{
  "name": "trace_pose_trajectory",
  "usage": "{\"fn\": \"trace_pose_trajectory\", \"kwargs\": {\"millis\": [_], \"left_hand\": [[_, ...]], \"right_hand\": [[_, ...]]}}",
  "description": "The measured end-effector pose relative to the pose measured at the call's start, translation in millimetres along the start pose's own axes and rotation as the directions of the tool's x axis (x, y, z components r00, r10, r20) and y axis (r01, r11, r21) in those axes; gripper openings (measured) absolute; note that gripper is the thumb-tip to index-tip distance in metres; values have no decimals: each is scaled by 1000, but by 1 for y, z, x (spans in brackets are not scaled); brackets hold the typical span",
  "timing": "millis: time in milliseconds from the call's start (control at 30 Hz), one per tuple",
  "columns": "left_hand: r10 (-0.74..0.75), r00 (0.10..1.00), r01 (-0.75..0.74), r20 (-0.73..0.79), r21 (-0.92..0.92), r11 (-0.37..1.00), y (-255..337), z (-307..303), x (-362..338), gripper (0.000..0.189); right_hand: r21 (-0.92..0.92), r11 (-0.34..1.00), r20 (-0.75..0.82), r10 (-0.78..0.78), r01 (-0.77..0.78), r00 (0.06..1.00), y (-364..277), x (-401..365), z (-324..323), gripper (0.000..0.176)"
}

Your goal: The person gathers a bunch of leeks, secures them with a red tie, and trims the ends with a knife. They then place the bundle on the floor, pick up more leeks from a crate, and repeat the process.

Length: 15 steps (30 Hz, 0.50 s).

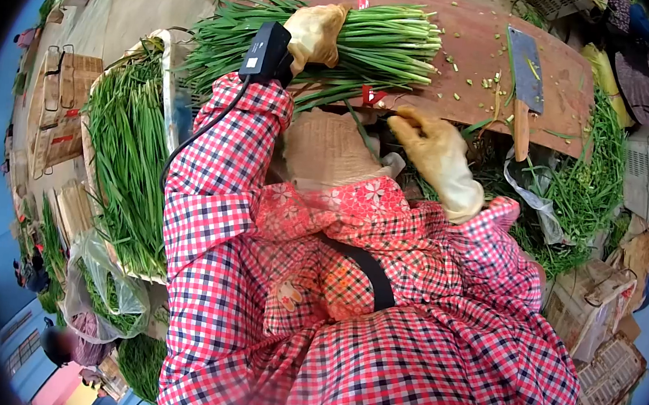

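Note:
A thick bundle of green chives [373, 45] lies across a reddish wooden board [475, 48], tied with a red band [370, 95]. My left hand [314, 34], in a tan glove, presses down on top of the bundle with its fingers curled over the stalks. In front of the board's near edge my right hand [438, 157], gloved too, hovers with fingers apart, its fingertips close to the red band; nothing is visible in it. A cleaver [526, 77] rests on the board to the right, apart from both hands.
A crate [170, 76] full of loose chives [127, 158] stands at my left. Chive trimmings [578, 197] pile up at the right beside a plastic bag [531, 194]. Baskets and cardboard boxes [595, 302] crowd the right side. Cut bits scatter over the board.

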State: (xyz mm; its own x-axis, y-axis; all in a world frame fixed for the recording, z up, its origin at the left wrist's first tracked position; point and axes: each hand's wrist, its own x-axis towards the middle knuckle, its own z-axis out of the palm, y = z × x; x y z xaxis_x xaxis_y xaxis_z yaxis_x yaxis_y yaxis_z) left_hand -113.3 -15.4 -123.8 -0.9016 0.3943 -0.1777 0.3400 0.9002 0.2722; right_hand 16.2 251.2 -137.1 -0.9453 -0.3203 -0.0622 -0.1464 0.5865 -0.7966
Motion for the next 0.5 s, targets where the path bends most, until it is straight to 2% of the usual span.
{"fn": "trace_pose_trajectory", "kwargs": {"millis": [67, 133, 167, 267, 300, 333, 400, 500], "left_hand": [[-1, 1000, 1, -7, -3, 1000, -1, 4, 2, 71], [39, 998, -39, -44, -5, 999, -9, 10, 3, 72], [59, 997, -59, -59, -5, 998, -10, 11, 2, 72], [23, 999, -23, -44, 7, 1000, -7, 11, 2, 72], [20, 999, -20, -50, -5, 1000, -9, 10, 3, 72], [17, 999, -18, -49, -20, 1000, -9, 11, 3, 72], [3, 1000, -3, -31, -27, 1000, -8, 14, 2, 72], [-45, 999, 45, -4, -10, 999, -1, 8, 1, 77]], "right_hand": [[-76, 990, 132, 130, -121, 983, -13, 1, 21, 34], [-60, 995, 99, -76, 82, 992, -6, -1, 50, 36], [-170, 963, 110, -191, 208, 975, -9, -2, 58, 34], [197, 980, -50, -10, 19, 999, -13, -16, 37, 31], [175, 983, -136, 87, -63, 987, -5, -12, 36, 26], [68, 997, -192, -29, 42, 981, 0, -3, 33, 25], [244, 970, -97, 28, -3, 995, 8, 15, 41, 25], [569, 812, 6, 155, -131, 988, 19, 32, 66, 26]]}}
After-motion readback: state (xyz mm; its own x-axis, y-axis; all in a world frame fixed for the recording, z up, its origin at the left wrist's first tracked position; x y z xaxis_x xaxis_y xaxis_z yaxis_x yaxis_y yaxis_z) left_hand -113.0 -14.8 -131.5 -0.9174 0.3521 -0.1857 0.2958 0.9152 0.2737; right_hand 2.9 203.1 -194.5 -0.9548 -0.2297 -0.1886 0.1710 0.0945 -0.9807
